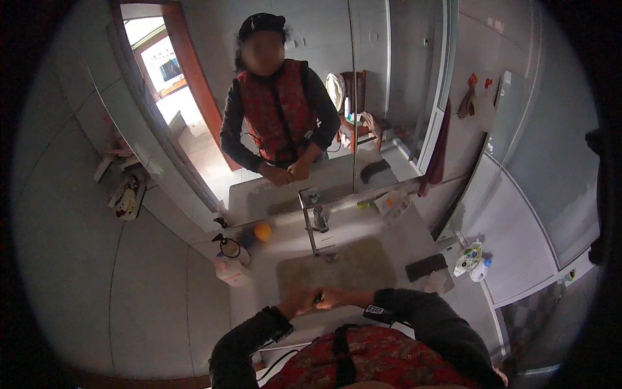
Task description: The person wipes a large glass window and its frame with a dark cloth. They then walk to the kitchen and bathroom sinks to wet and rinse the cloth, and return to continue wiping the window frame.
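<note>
My left hand (298,300) and my right hand (333,297) meet over the front edge of a rectangular sink basin (340,267). Between them, at the fingertips, is a small dark object (318,297), too small to name; which hand grips it I cannot tell. The fingers of both hands look curled. A chrome faucet (311,233) stands behind the basin, its spout reaching over it. The wall mirror (320,112) reflects a person in a red patterned vest with both hands together in front of the waist.
Pump and plastic bottles (232,272) stand left of the basin, near an orange round thing (263,232). At right lie a dark flat object (426,267) and a white packet (392,202). A white jug (480,270) and a green-white pouch (469,257) stand farther right.
</note>
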Motion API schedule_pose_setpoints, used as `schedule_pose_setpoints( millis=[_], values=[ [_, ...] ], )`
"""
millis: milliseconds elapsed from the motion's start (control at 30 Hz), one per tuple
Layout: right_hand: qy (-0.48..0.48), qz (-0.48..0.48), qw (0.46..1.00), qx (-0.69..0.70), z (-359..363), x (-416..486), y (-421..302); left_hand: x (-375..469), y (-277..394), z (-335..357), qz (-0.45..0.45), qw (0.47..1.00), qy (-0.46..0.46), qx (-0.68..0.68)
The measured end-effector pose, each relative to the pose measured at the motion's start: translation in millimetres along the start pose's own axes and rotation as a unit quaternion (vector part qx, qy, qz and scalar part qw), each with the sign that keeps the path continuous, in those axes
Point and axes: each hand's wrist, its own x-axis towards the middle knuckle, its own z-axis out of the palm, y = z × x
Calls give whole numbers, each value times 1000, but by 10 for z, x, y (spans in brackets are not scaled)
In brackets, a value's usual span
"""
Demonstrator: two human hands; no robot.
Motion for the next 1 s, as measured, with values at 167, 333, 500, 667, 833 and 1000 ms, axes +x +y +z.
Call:
schedule_pose_setpoints(
  millis=[167, 333, 500, 667, 833, 1000],
  values=[
    [-23, 100, 990, 92, 48, 36, -193, 50, -132, -145, 103, 994, 37, 13],
    [-142, 236, 902, 332, -58, 84, -390, -39, -130, -474, 206, 961, 151, 108],
    [-141, 205, 937, 244, -167, 51, -475, -296, 103, -680, 64, 971, 196, 117],
    [-213, 90, 969, 83, -218, -55, -231, -373, 126, -318, -328, 901, 266, -96],
    [-77, 70, 935, -340, -178, 4, -130, -709, -36, 97, -475, 844, 127, -213],
    [-108, 57, 941, 315, 381, 360, -609, -1158, 423, 207, -417, 752, 412, -302]
  ],
)
